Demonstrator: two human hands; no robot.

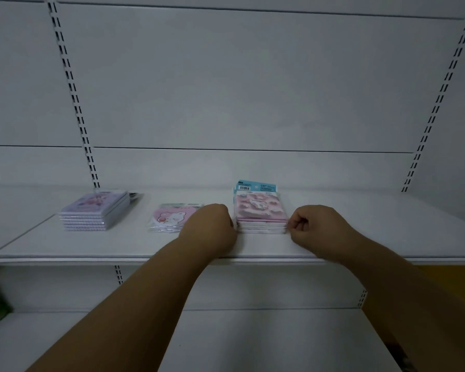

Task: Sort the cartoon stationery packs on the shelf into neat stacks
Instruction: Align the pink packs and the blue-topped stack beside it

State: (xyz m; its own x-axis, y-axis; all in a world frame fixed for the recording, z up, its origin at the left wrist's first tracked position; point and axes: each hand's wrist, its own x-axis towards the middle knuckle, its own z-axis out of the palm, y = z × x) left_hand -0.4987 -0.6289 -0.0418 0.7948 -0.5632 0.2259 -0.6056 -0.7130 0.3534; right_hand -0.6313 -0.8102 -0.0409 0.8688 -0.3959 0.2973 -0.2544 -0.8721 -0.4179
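Both curled hands are squaring the pink stack (261, 216) mid-shelf: left hand (212, 226) is pressing its left edge, right hand (310, 226) is pinching the right. Equal inward pressure should align the edges.

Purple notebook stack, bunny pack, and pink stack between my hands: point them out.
purple notebook stack (98, 210): head view, top cover.
bunny pack (169, 217): head view, pink front.
pink stack (259, 209): head view, top pack's face.

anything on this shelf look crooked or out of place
Yes: the flat pink bunny pack lies alone and skewed between the lilac notebook stack and the pink stack, whose blue header cards fan out unevenly at the back.
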